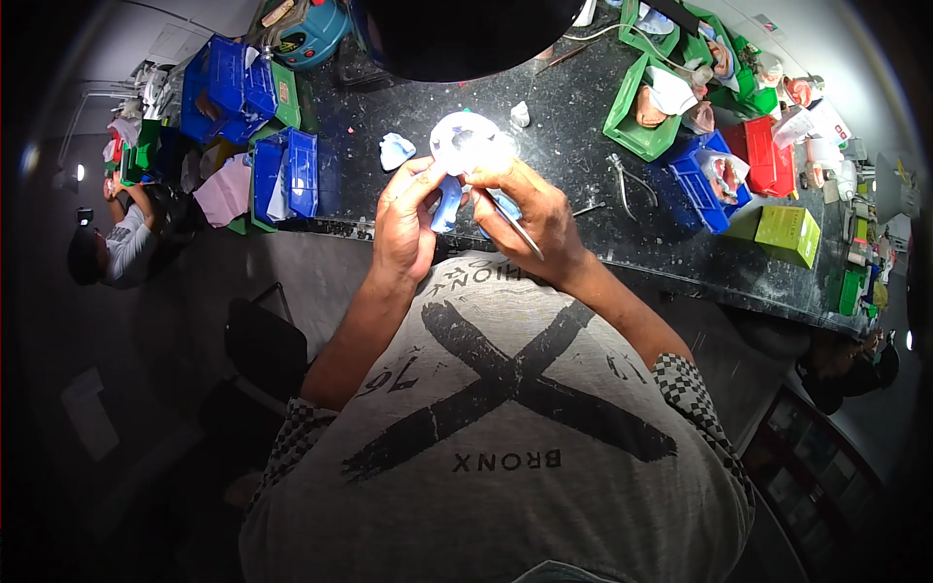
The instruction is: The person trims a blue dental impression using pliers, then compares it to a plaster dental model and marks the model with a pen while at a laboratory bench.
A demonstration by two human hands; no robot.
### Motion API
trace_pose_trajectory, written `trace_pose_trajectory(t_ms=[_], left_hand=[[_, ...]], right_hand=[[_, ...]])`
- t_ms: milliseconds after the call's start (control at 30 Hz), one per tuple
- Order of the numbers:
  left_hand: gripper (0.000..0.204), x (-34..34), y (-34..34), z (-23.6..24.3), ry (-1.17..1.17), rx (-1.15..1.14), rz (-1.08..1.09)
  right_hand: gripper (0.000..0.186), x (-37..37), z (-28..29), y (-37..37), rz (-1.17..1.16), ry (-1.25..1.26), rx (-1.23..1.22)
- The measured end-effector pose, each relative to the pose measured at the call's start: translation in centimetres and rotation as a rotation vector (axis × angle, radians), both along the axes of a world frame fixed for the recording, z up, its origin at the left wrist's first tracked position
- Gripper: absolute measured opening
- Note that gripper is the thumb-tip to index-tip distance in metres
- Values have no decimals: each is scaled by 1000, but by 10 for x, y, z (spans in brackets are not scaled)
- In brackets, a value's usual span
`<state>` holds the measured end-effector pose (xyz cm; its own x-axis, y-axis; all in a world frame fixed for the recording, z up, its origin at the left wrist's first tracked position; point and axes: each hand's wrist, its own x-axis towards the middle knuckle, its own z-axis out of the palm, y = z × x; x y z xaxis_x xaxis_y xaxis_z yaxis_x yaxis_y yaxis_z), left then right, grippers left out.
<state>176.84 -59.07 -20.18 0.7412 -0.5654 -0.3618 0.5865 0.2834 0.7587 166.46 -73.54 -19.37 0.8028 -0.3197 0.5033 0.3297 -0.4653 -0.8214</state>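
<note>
Close in front of my chest, at the bench's near edge, my left hand (403,219) is closed on a blue moulded piece (447,206). A rounded white piece (462,136) sits just above the fingertips, so brightly lit that its detail is lost. My right hand (536,209) pinches a thin metal hand tool (526,239), its shaft slanting down to the right. The tool's working tip is lost in glare between the hands. Beyond my left fingers lies a pale blue lump (396,151), and a small white lump (520,115) stands behind the right hand.
Pliers (630,185) lie right of my hands on the black bench (573,107). Blue bins (299,173) stand left. Green (632,141), blue (692,185) and red (763,155) bins and a yellow-green box (789,235) stand right. A dark rounded shape (457,39) hangs overhead. A person (136,238) sits far left.
</note>
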Motion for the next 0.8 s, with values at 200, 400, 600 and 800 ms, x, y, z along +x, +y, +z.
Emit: trace_pose_trajectory(t_ms=[200, 400, 600, 800], left_hand=[[18, 0, -1, 1, -3, -3, 2], [18, 0, -1, 2, 0, 4, -7], [19, 1, 0, -2, -5, 10, -5], [20, 2, 0, -3, -13, -8, -13]], right_hand=[[19, -1, -1, 1, -6, -11, -10], [19, -2, -2, -1, 18, 43, -58], [21, -2, -2, 0, 7, 16, -20], [22, -3, -2, 1, 17, 36, 16]])
